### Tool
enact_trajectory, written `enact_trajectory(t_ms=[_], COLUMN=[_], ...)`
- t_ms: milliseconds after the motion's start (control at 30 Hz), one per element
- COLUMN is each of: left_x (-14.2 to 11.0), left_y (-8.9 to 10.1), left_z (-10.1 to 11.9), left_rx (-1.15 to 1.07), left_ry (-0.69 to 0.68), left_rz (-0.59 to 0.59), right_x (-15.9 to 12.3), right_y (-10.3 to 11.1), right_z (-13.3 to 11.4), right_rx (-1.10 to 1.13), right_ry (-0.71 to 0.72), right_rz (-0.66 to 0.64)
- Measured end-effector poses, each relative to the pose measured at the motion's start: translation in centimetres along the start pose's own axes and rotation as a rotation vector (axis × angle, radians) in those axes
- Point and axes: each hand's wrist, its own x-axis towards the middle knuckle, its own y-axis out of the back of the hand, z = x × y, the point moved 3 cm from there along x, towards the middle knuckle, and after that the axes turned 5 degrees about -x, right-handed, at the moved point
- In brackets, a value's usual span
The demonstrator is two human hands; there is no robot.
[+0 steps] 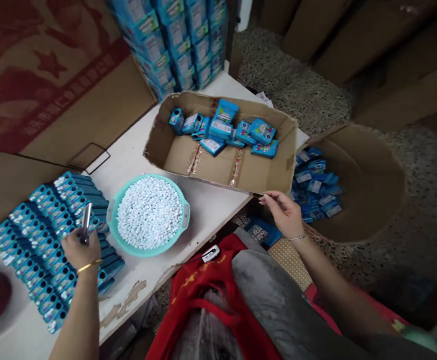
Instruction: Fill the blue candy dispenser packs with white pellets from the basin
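Chipped table (pixel 203 210), blue cases (pixel 34 235), speckled floor (pixel 421 210)

Teal basin (pixel 147 252) w/ white pellets (pixel 149 212), blue pkgs (pixel 262 131), red cloth (pixel 218 255) w/ yellow stars

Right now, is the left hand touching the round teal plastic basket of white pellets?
Apart. The head view shows the left hand gripping a silver metal cylinder, a narrow gap from the round teal plastic basket, with blue packs showing between them.

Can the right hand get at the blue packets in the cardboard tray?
Probably yes: the right hand is at the near rim of the cardboard tray, and only that low wall lies before the blue packets.
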Motion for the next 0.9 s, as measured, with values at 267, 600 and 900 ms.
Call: enact_trajectory(t_ms=[267, 600, 900], left_x=[-8.8, -29.3, -42.9], left_y=[2.0, -1.1, -25.2], left_z=[14.6, 17.0, 18.4], left_rx=[-0.375, -0.435, -0.056], left_ry=[-0.468, -0.755, -1.031], left_rz=[-0.163, -1.209, -1.466], right_x=[-11.3, -26.6, -30.2], right_y=[6.7, 7.9, 10.0], right_z=[6.8, 18.3, 38.1], right_rx=[-0.045, -0.255, -0.968], right_ry=[-0.132, -0.334, -0.322], right_rz=[0.436, 0.463, 0.307])
